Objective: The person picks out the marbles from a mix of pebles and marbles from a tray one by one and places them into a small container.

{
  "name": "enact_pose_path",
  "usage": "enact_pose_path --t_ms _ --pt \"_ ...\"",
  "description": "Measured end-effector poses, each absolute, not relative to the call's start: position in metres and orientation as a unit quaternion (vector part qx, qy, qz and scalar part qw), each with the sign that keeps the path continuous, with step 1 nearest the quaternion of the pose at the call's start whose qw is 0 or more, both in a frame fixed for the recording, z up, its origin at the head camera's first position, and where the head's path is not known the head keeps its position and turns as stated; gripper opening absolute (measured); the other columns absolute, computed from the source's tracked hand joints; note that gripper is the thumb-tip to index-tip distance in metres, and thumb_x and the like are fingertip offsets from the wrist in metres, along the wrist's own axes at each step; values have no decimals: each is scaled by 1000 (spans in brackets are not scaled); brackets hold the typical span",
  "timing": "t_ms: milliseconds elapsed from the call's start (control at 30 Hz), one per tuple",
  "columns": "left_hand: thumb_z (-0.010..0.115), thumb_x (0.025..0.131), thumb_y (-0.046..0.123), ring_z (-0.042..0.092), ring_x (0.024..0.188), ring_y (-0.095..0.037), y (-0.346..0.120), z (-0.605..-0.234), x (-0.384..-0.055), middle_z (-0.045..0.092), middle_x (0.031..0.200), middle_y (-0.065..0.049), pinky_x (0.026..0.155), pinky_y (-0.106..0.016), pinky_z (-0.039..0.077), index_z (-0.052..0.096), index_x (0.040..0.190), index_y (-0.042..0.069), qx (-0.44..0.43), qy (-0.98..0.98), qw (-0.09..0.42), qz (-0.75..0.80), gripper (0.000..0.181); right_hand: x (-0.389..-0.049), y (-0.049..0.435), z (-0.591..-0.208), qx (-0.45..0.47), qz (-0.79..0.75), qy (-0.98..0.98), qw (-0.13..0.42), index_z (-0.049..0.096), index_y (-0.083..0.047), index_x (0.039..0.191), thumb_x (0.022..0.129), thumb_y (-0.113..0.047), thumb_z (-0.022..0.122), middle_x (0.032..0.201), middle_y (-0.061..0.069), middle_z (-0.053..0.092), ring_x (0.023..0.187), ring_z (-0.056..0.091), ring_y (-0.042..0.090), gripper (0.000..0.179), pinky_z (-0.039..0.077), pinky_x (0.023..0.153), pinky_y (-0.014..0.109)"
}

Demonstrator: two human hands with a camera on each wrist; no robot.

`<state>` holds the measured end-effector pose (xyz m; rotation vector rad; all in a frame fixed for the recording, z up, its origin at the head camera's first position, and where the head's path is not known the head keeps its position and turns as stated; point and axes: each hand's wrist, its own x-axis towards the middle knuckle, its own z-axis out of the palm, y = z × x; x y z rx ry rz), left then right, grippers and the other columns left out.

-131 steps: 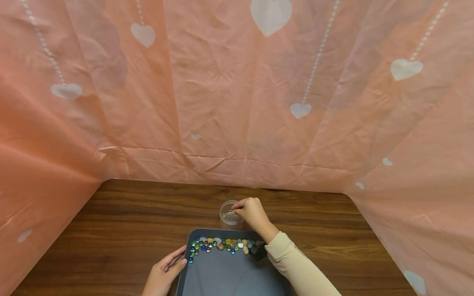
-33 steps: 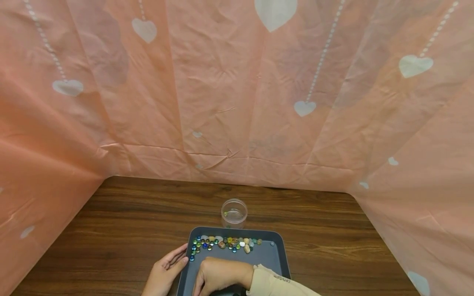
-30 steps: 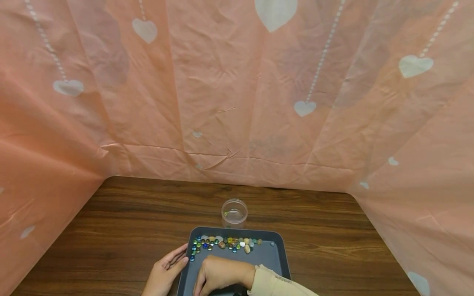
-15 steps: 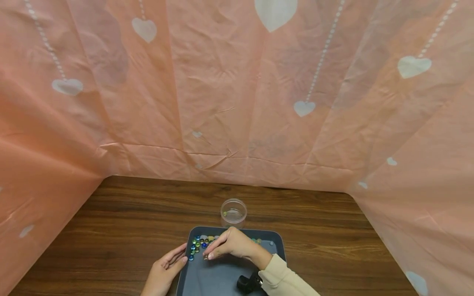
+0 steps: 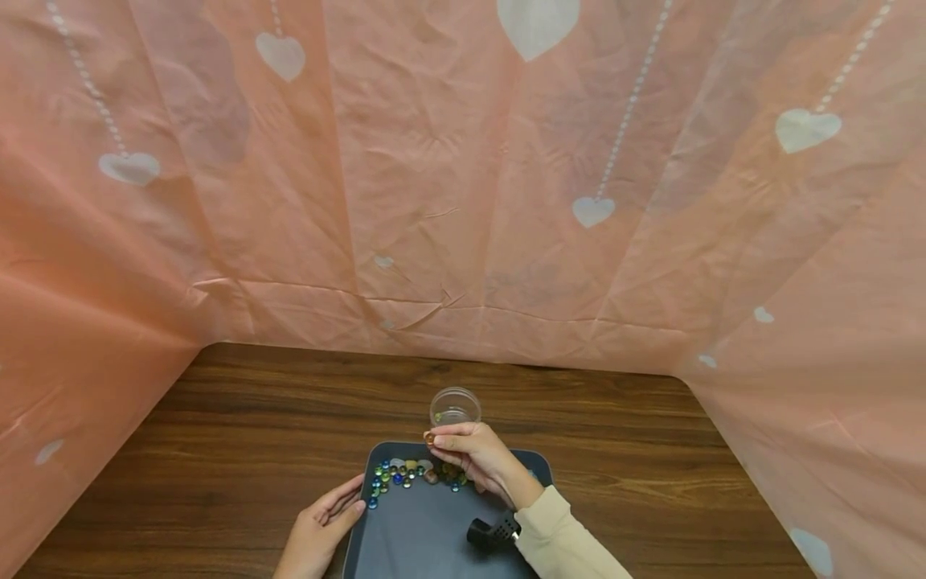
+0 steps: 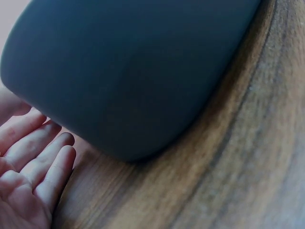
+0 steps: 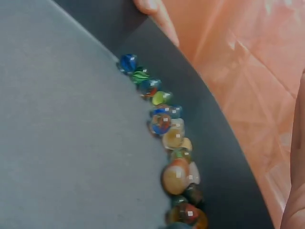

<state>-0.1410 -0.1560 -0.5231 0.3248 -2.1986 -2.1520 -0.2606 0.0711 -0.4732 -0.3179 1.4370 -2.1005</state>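
My right hand (image 5: 486, 465) pinches a small amber marble (image 5: 430, 440) between thumb and fingertips, over the tray's far rim and just in front of a clear round plastic jar (image 5: 466, 398). A greenish marble (image 5: 438, 416) shows inside the jar. My left hand (image 5: 321, 524) grips the left side of the dark grey tray (image 5: 427, 543); in the right wrist view its thumb (image 7: 150, 5) reaches over the rim. Marbles and pebbles (image 7: 175, 176) line the tray's far side and far left corner. My right hand hides part of that row.
The tray lies on a dark wood-grain table (image 5: 253, 434). A black wrist camera (image 5: 492, 532) on the right arm hangs over the tray. Pink cloth (image 5: 434, 241) with white hearts stands behind and on both sides of the table.
My right hand, earlier over the jar, has gone to the tray's near part, then up and away from me to the far rim, now with an amber marble. My left hand stays on the tray.
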Motion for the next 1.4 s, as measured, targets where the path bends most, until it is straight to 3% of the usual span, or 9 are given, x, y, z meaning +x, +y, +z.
enact_pose_path --t_ms 133,367,533,767,900,1400 --pt "69 83 16 60 105 -5 -156 -522 -141 58 126 -17 86 -18 50 56 124 -2 105 -706 25 -699 46 -265 75 -468 -110 -796 536 259 72 -11 90 83 1 64 92 3 71 90 67 14 16 53 83 25" --pt "69 83 17 59 108 -10 -156 -523 -141 58 126 -15 86 -19 50 57 124 0 116 -704 22 -700 45 -278 83 -455 -98 -746 638 162 67 8 104 80 -4 69 88 2 72 85 68 11 27 55 80 30" --pt "69 83 17 59 110 -13 -157 -523 -141 58 125 -15 87 -20 50 57 124 0 113 -704 22 -701 46 -284 83 -444 -101 -634 764 62 73 1 93 76 -13 76 89 7 73 81 68 11 22 57 71 30" --pt "69 83 18 59 110 -13 -157 -524 -140 59 125 -14 87 -20 50 58 123 2 110 -708 25 -697 45 -283 73 -438 -158 -454 875 -54 76 -7 84 76 -12 75 82 7 73 78 68 15 9 50 55 17" --pt "69 83 18 59 111 -14 -158 -524 -140 58 126 -15 87 -20 50 57 124 1 109 -704 21 -701 46 -282 65 -436 -181 -402 894 -73 76 -4 83 77 -7 73 79 8 73 71 68 15 7 47 49 16" --pt "68 84 16 59 109 -12 -155 -521 -139 56 128 -18 87 -19 50 55 124 -3 102 -698 22 -708 46 -285 60 -441 -193 -342 917 -74 76 -4 81 76 -8 74 80 7 73 74 68 18 6 52 55 18"
